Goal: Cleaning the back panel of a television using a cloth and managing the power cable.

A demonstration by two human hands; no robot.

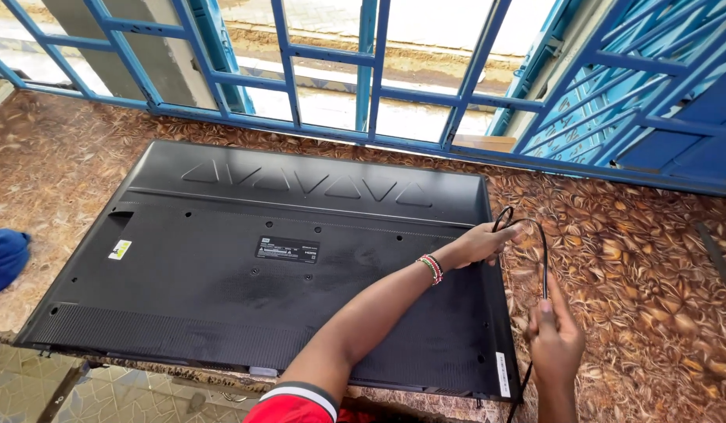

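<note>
A large black flat television (pixel 245 274) lies screen-down on a brown leaf-patterned surface (pixel 653 266), its back panel facing up. My left hand (pixel 484 241), with a beaded bracelet at the wrist, reaches across the panel to the television's right edge and pinches a thin black cable (pixel 544 270). The cable arcs up from that hand and runs down to my right hand (pixel 555 337), which is closed around it just off the television's right edge. Below my right hand the cable hangs past the lower right corner.
A blue metal window grille (pixel 371 70) runs along the far side, and a blue door (pixel 676 102) stands at the right. A blue object (pixel 2 258) sits at the left edge. Patterned floor tiles (pixel 34 384) show below the front edge.
</note>
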